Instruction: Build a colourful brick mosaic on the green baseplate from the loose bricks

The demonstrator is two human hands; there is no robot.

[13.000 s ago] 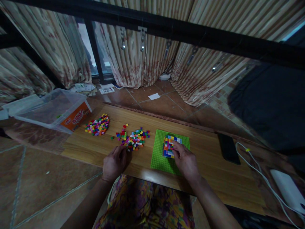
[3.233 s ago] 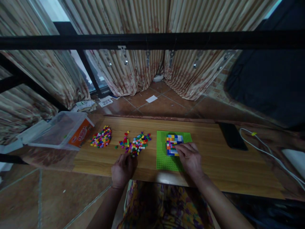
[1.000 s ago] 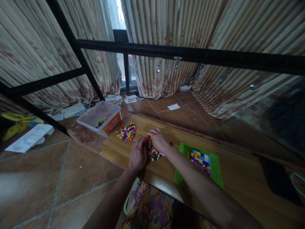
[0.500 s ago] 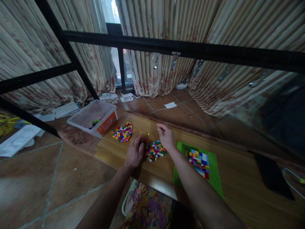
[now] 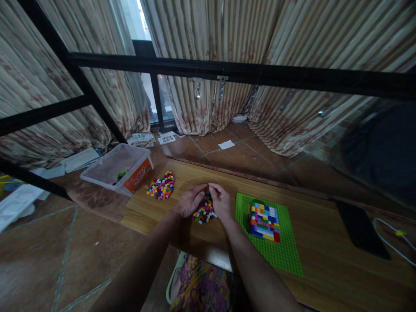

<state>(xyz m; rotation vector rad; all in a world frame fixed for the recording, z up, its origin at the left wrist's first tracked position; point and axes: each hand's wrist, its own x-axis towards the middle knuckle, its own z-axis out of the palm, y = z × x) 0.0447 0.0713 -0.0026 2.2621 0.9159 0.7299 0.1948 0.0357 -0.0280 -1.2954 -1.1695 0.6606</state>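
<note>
My left hand lies along the left and far side of a pile of small colourful toy bricks, its fingers stretched toward the right. Facing it, my right hand curves around the pile's right side. The fingertips of both hands meet, or nearly meet, at the pile's far edge. Neither hand visibly grips a brick, though the fingers partly cover the pile. To the right, a multicoloured brick build stands on a green baseplate.
Another pile of bricks lies on the wooden table to the left. Beyond the table's left end stands a clear plastic box with an orange label. A dark flat object and a white cable lie at the right.
My right hand has come down and inward to the pile, and the hands have closed in around it. A loose yellow brick beyond the pile is no longer visible. The view has shifted slightly.
</note>
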